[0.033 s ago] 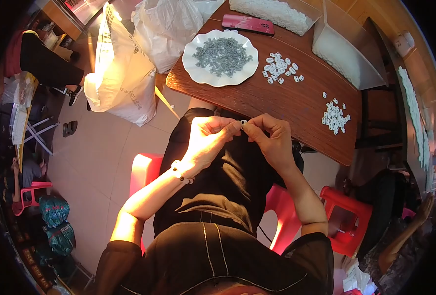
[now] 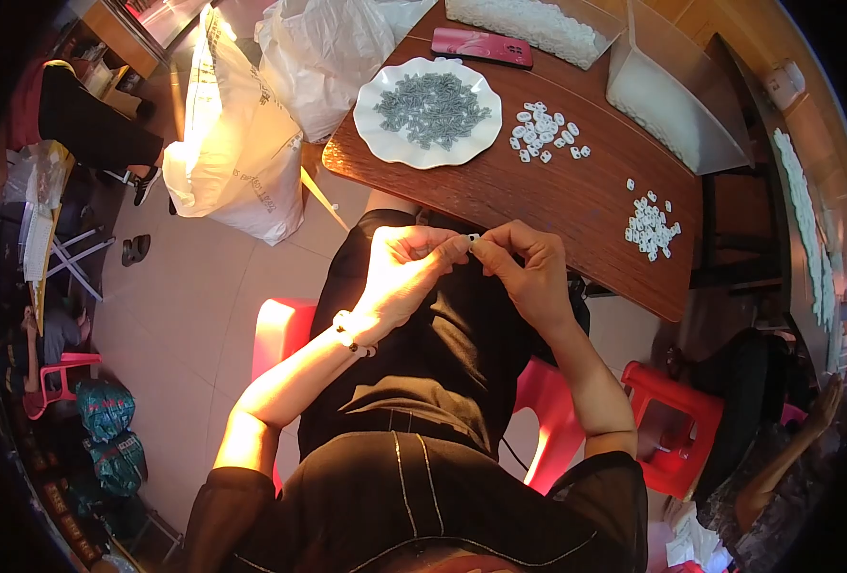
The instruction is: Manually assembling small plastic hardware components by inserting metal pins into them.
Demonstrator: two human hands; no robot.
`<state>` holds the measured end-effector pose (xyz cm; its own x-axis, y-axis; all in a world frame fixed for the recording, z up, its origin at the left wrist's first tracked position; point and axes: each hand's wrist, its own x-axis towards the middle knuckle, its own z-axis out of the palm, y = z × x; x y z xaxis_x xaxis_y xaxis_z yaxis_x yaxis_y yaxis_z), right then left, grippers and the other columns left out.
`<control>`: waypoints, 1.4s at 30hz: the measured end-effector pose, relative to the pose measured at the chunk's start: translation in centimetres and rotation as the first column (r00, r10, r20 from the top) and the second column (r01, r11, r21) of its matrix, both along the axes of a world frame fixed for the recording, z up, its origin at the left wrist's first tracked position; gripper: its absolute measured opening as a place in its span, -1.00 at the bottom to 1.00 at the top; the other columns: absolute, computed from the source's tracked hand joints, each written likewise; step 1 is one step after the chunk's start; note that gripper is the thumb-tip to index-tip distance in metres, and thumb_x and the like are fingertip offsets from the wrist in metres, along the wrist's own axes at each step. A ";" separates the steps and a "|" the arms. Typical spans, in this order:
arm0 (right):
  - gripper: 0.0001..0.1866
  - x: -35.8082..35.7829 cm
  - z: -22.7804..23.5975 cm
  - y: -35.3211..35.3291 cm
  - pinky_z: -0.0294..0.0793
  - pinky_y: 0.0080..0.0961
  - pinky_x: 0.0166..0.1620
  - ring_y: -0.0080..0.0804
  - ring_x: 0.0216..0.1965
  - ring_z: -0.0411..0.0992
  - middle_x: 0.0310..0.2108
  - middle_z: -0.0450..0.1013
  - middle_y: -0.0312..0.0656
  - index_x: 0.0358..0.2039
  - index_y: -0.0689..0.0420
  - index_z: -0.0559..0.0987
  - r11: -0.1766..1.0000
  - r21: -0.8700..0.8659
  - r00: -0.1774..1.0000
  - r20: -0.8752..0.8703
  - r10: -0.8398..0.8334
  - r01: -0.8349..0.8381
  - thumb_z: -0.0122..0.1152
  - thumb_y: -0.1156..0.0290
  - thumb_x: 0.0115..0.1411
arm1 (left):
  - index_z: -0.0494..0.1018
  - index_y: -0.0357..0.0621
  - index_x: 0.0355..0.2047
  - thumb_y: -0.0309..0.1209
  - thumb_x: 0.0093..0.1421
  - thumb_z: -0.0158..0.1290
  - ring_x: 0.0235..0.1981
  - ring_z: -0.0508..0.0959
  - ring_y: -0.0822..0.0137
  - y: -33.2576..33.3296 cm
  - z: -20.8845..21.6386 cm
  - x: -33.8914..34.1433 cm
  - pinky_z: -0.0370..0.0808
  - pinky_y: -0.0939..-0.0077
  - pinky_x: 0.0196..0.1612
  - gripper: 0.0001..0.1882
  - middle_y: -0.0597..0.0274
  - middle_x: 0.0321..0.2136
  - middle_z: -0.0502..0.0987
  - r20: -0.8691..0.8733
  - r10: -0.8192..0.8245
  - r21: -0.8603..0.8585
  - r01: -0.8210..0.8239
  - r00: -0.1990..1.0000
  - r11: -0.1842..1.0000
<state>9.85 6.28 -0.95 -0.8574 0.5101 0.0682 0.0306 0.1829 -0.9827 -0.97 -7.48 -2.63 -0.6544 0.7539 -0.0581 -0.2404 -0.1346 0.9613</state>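
Observation:
Between the fingertips of both my hands is a small white plastic piece (image 2: 473, 238) with a dark spot on it, held above my lap. My left hand (image 2: 407, 260), with a bracelet at its wrist, pinches it from the left. From the other side my right hand (image 2: 527, 267) grips it between thumb and forefinger. Just beyond, on the brown wooden table (image 2: 557, 215), lie a loose group of white oval pieces (image 2: 541, 132) and a denser pile of small white pieces (image 2: 651, 227). A scalloped white plate (image 2: 378, 137) holds many small grey pieces (image 2: 433, 108).
A pink phone (image 2: 482, 47) lies behind the plate. Clear bins, one tipped bin (image 2: 667, 105) among them, hold white pieces at the far right. A large white sack (image 2: 242, 153) stands left of the table. Red stools (image 2: 677, 430) and other people are around.

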 end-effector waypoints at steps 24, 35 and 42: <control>-0.84 -0.4 -0.6 0.3 0.30 -0.77 -0.47 -0.76 -0.55 0.37 -0.60 0.48 -0.36 -0.44 0.24 0.59 0.990 -0.143 1.000 0.006 -0.008 0.008 0.21 0.41 0.18 | 0.57 -0.30 -0.26 -0.18 0.24 0.10 -0.55 0.35 0.63 -0.2 0.2 -0.7 0.33 0.77 -0.43 -0.64 0.24 -0.46 0.58 0.231 -0.018 -0.062 0.033 0.973 0.998; -0.85 -0.4 -1.0 0.3 0.30 -0.76 -0.49 -0.76 -0.56 0.37 -0.61 0.48 -0.36 -0.45 0.23 0.59 0.990 -0.139 1.000 -0.007 -0.003 0.002 0.21 0.41 0.18 | 0.56 -0.26 -0.28 -0.35 0.21 0.13 -0.50 0.40 0.59 -0.1 0.1 -0.4 0.35 0.74 -0.38 -0.79 0.25 -0.44 0.57 0.247 -0.029 -0.056 0.044 0.969 0.997; -0.84 -0.4 -1.0 0.2 0.32 -0.75 -0.48 -0.75 -0.56 0.38 -0.61 0.48 -0.35 -0.44 0.24 0.59 0.990 -0.142 1.000 -0.012 0.001 -0.002 0.22 0.40 0.18 | 0.55 -0.27 -0.28 -0.33 0.22 0.13 -0.50 0.40 0.58 -0.1 0.1 -0.3 0.35 0.75 -0.38 -0.78 0.26 -0.44 0.56 0.284 -0.035 -0.044 0.049 0.958 0.998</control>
<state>9.42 6.52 -1.99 -0.8578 0.5140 0.0053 0.0190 0.0419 -0.9989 -1.29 -7.62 -2.50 -0.5738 0.7717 -0.2745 -0.5076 -0.0721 0.8586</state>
